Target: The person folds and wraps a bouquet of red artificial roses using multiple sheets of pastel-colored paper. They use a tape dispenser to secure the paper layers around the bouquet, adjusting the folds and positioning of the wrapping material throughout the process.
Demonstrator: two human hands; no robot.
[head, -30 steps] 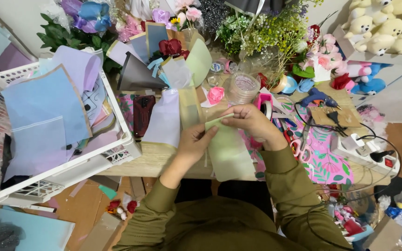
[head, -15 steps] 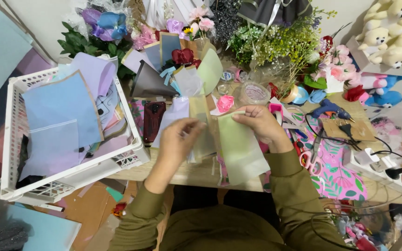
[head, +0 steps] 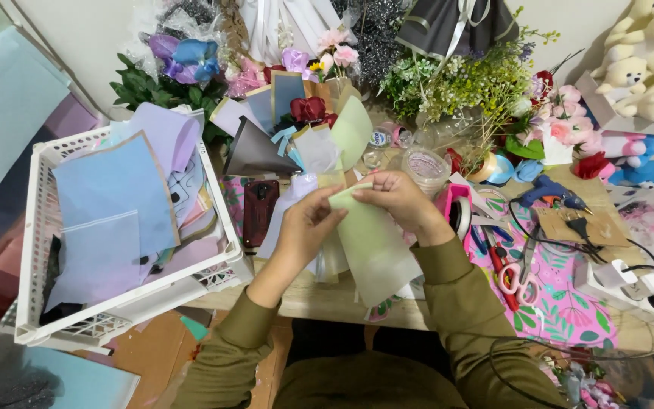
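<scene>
A long pale green sheet of paper [head: 376, 250] hangs down over the table edge, its top end pinched between both of my hands. My left hand [head: 308, 227] grips the upper left corner, and my right hand [head: 399, 201] holds the top edge from the right. Both hands are in olive sleeves and meet above the middle of the wooden table [head: 327, 299]. Under the green sheet lie more sheets, a lilac one [head: 285, 212] and a yellowish one [head: 334, 257].
A white plastic basket [head: 39, 250] full of blue and lilac paper sheets stands at the left. Artificial flowers [head: 463, 83], a clear cup [head: 425, 168], a blue glue gun [head: 543, 189], pink scissors [head: 516, 276], a tape roll [head: 459, 216] and a power strip [head: 630, 284] crowd the back and right.
The view has shifted a little, and my hands have lifted the top of the green sheet higher and drawn closer together on it.
</scene>
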